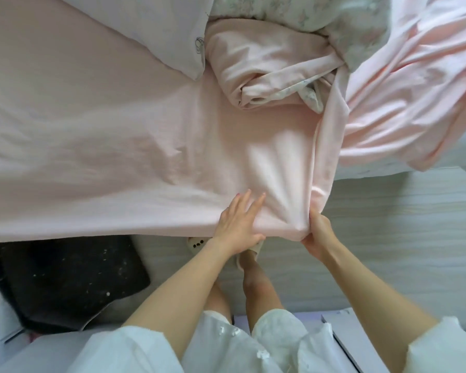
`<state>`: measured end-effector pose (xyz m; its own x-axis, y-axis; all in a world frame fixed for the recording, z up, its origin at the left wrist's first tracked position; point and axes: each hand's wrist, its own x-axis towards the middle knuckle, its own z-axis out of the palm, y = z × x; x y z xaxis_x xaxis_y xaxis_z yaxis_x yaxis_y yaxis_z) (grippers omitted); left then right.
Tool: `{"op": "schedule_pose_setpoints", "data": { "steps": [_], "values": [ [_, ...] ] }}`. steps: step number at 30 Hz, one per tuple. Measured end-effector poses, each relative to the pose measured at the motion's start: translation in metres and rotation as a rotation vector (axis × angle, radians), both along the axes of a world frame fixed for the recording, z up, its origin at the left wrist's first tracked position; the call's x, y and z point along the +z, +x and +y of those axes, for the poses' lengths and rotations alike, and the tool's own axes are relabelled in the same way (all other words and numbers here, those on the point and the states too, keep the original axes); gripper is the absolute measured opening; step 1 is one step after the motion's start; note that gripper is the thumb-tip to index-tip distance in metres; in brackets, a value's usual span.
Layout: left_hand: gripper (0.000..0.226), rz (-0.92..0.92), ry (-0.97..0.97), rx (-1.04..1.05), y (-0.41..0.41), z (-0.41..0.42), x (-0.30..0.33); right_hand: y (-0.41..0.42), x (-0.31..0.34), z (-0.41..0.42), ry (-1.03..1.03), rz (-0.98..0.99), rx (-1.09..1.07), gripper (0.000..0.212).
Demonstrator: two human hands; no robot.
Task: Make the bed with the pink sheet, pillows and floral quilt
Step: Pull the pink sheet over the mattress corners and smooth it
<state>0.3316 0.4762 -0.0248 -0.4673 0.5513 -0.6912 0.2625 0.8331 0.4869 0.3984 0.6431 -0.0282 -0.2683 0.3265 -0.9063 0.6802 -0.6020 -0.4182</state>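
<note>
Hiding most of the mattress, the pink sheet [97, 135] lies spread over the left and middle of the bed, soft and lightly creased, with fan-shaped folds running into its near edge. The left hand [238, 223] lies flat on that edge with fingers straight and spread, the thumb tucked under the hem. Just beside it, the right hand [316, 232] pinches a gathered bunch of the same sheet, fingers curled into the cloth so their tips are buried. A lilac pillow [156, 28] sits at the top, cut off by the frame. To its right the floral quilt [334, 20] is heaped in a rumpled mound, its pale flower print blurred, its pink lining twisted into a roll below. At far right, loose pink cloth is motion-smeared and hard to read. Below the bed edge a dark speckled mat [62, 278] lies on pale wood-grain floor [388, 238]; a slipper [195, 244] peeks out, mostly hidden
</note>
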Motion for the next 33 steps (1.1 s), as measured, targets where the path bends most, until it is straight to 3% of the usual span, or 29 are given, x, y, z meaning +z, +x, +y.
{"op": "schedule_pose_setpoints", "data": {
  "steps": [3, 7, 12, 16, 19, 22, 33],
  "values": [
    [0.090, 0.052, -0.059, -0.112, 0.009, 0.023, -0.006, 0.016, 0.008, 0.015, -0.060, 0.046, 0.017, 0.024],
    [0.041, 0.189, -0.022, -0.235, 0.012, 0.032, -0.014, 0.031, 0.007, 0.028, 0.044, -0.030, -0.128, 0.027],
    [0.024, 0.067, -0.019, -0.236, 0.011, 0.028, -0.017, 0.051, -0.001, 0.033, 0.237, -0.148, -0.271, 0.035],
    [0.034, -0.056, -0.146, -0.271, 0.008, 0.021, -0.015, 0.056, -0.002, 0.020, 0.299, -0.128, -0.330, 0.013],
    [0.051, -0.036, -0.189, -0.254, 0.001, 0.013, -0.011, 0.061, -0.004, 0.015, 0.293, -0.168, -0.163, 0.030],
    [0.051, 0.039, -0.194, -0.204, -0.009, 0.015, -0.004, 0.063, -0.001, 0.022, 0.248, -0.188, -0.083, 0.050],
    [0.046, 0.220, -0.074, -0.139, -0.014, 0.139, 0.029, 0.050, 0.018, 0.130, 0.144, -0.086, -0.037, 0.039]
  ]
}}
